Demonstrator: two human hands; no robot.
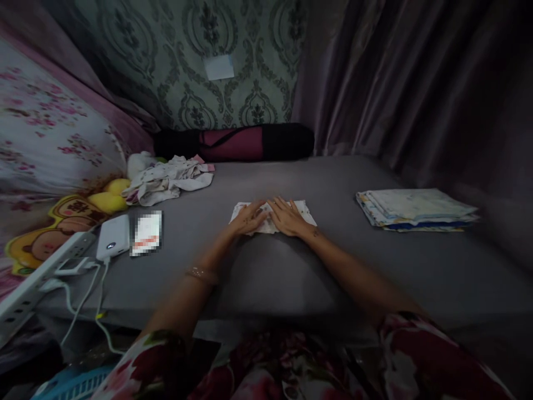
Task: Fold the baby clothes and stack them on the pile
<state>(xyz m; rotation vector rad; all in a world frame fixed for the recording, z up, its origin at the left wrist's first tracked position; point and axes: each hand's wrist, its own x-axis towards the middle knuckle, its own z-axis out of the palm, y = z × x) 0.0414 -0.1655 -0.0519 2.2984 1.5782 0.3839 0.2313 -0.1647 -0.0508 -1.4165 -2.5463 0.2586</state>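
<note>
Together, left hand [250, 218] and right hand [290, 217] flat, unclenched, palms down on the folded cloth [307, 210], arms outstretched.

A home bedroom: a grey bed [375, 266], floral pillow [45, 139] at its left, patterned wallpaper [208, 33] and curtains [416, 83] behind it.

The grey bed [416, 266] carries a small printed cloth [306, 210] at centre, a stack of folded cloths [416, 208] near the right edge, crumpled clothes [169, 180] far left, a black-and-maroon bag [237, 143] along the far edge, and a white power bank [113, 237] at the left edge.
</note>
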